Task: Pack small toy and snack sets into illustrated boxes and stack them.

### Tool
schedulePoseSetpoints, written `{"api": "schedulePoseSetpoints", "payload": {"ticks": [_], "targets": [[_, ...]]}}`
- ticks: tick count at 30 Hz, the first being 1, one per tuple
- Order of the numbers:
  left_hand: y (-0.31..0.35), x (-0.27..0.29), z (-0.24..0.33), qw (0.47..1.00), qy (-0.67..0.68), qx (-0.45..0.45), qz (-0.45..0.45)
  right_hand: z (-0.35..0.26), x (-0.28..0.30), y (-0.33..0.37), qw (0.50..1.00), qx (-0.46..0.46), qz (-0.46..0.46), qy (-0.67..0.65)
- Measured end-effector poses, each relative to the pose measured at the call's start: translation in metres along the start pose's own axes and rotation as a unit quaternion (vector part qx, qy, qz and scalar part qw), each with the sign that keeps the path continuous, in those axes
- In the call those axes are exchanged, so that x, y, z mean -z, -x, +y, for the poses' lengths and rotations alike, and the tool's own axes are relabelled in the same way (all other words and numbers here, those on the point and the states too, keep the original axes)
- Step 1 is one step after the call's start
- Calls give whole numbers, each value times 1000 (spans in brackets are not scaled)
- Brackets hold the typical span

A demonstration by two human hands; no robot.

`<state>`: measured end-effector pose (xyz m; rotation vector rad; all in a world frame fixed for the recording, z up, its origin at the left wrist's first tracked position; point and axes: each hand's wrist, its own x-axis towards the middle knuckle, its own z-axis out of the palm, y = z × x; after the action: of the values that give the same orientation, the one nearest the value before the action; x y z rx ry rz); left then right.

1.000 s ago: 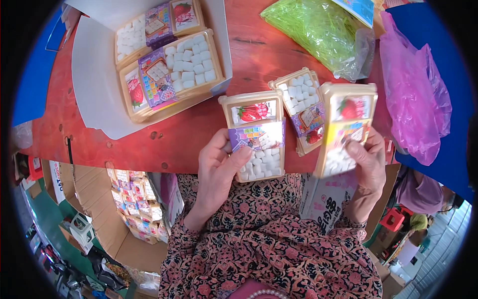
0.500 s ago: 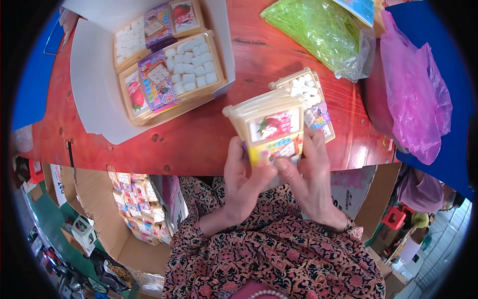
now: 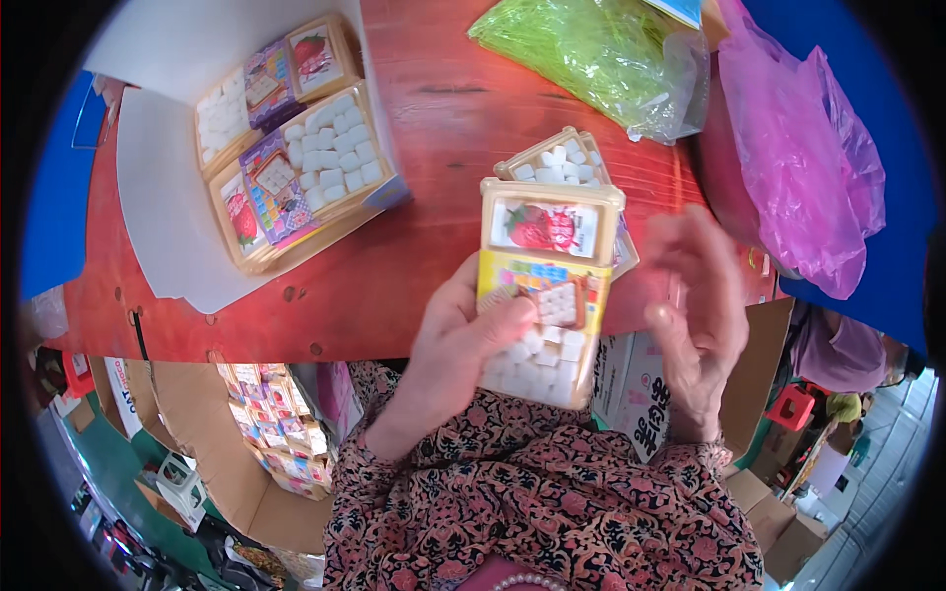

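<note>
Since half a second ago, my right hand (image 3: 705, 320) has come off the snack tray and swung out to the right, while my left hand (image 3: 448, 340) has kept the tray.

Largest before me is the red table (image 3: 429, 118), its near edge curving across my lap. Below that edge, toward the left, stands an open cardboard carton (image 3: 202, 419) with many small colourful packs (image 3: 281, 424) inside. On the table's left side sits an open white box (image 3: 153, 197), its front flap folded out toward the near left corner; it holds marshmallow trays (image 3: 335, 158) with purple sleeves and strawberry packets. Along the right edge lies a crumpled pink plastic bag (image 3: 803, 163). Toward the far right corner is a clear bag of green shreds (image 3: 581, 64).

Nearer me, some loose trays (image 3: 562, 163) overlap on the table, partly hidden, so I cannot tell how many.

In front of them, across the near edge as I see it, is the yellow-sleeved snack tray (image 3: 552, 281), strawberry packet at its far end, marshmallows at its near end. My left hand grips it with the thumb on top. My right hand is apart from it, blurred, fingers loosely curled around nothing.
</note>
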<state>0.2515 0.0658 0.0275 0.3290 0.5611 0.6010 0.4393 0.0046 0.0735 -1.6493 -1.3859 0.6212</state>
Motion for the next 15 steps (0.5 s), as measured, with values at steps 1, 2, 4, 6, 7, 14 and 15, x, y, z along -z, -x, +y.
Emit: {"api": "schedulePoseSetpoints", "payload": {"ticks": [1,2,4,6,7,14,15], "targets": [[-4,6,3,1000,-10,20,-16,2,8,-7,963,146,20,226],[-4,4,5,1000,-13,21,-16,3,8,-10,943,208,13,260],[-4,-3,9,996,1,81,-38,0,5,-9,926,263,-29,269],[-4,-4,8,995,-44,79,-43,5,3,-9,936,259,-26,238],[-4,-3,7,992,-87,78,-48,7,3,-9,944,254,-24,211],[-21,-15,12,708,-646,-115,-260,-10,22,-18,923,176,-280,195],[-22,-18,12,679,-668,-138,-272,-5,22,-16,927,122,-307,177]]}}
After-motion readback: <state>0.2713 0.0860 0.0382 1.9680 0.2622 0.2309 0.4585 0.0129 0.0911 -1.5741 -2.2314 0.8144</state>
